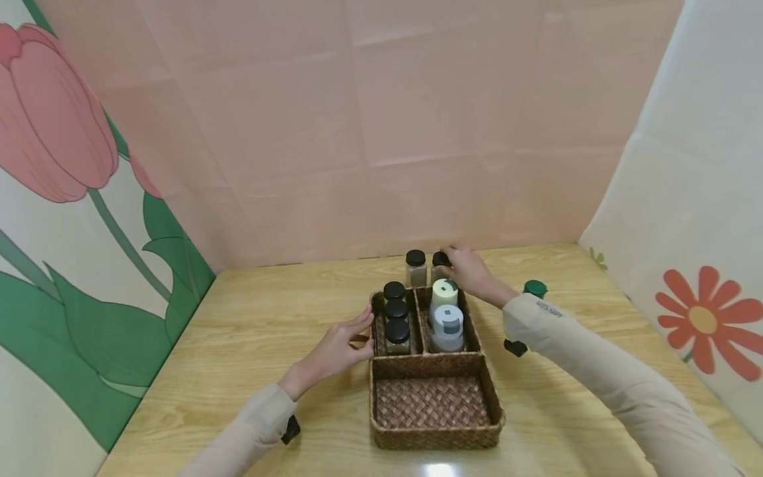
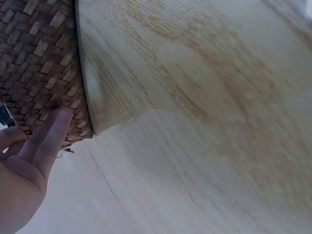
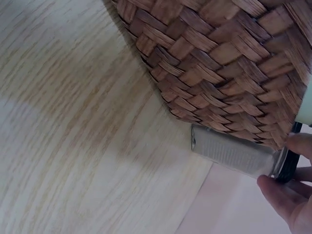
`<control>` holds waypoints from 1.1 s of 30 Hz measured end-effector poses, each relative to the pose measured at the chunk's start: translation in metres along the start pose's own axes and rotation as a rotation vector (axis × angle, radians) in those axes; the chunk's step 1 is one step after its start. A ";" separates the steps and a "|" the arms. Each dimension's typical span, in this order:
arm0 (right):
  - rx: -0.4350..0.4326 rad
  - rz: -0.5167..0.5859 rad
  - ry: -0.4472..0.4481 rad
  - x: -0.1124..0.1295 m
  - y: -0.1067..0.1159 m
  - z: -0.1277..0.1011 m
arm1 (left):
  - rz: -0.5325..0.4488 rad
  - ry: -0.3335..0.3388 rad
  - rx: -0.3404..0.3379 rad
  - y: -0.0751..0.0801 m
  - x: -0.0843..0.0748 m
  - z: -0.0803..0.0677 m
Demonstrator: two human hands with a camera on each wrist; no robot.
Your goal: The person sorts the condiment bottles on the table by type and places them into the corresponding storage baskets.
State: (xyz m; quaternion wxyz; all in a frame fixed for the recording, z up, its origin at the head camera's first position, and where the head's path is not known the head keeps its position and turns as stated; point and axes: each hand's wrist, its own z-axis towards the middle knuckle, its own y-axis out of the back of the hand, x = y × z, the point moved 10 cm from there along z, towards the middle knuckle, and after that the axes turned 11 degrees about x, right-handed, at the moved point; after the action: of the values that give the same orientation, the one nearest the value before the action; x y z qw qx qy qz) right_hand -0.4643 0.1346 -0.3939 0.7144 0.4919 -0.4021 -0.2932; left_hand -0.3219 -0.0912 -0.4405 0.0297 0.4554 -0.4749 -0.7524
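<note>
My right hand [image 1: 473, 273] pinches the black lid of a square glass jar [image 3: 231, 151] behind the basket's right compartment. In the right wrist view, this jar's clear, ridged side stands close along the woven wall. My left hand [image 1: 330, 348] touches the outer left side of the brown woven basket [image 1: 438, 437]; its fingers [image 2: 53, 134] lie extended against the weave in the left wrist view. Several black-lidded jars [image 1: 396, 331] line the basket's back left compartment. A yellow-topped container [image 1: 444, 291] and a white-topped bottle [image 1: 448, 324] occupy the back right one.
Left of the held jar, another black-lidded jar [image 1: 416, 268] stands behind the basket. A green-lidded container [image 1: 535, 288] is partly hidden behind the right sleeve. The wooden table [image 1: 268, 318] meets a pink backdrop [image 1: 357, 165] at the back.
</note>
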 end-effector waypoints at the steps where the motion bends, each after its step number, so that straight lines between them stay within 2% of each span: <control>1: -0.004 0.003 -0.006 -0.001 0.000 -0.001 | 0.000 0.002 -0.001 0.000 0.000 0.000; 7: -0.056 0.003 -0.022 -0.007 0.003 -0.006 | -0.006 0.016 0.003 -0.002 0.001 0.002; 17: -0.106 -0.011 -0.055 -0.014 0.011 -0.012 | -0.017 -0.007 0.001 -0.002 0.001 0.003; 33: -0.237 0.031 0.040 -0.003 0.039 -0.011 | 0.000 -0.016 0.003 -0.001 0.001 0.005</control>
State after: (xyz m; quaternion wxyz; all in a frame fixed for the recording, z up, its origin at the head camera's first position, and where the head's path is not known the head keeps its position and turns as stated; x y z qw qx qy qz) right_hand -0.4550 0.1552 -0.3606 0.7798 0.4036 -0.3580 -0.3177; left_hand -0.3256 -0.0877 -0.4409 0.0251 0.4495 -0.4764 -0.7552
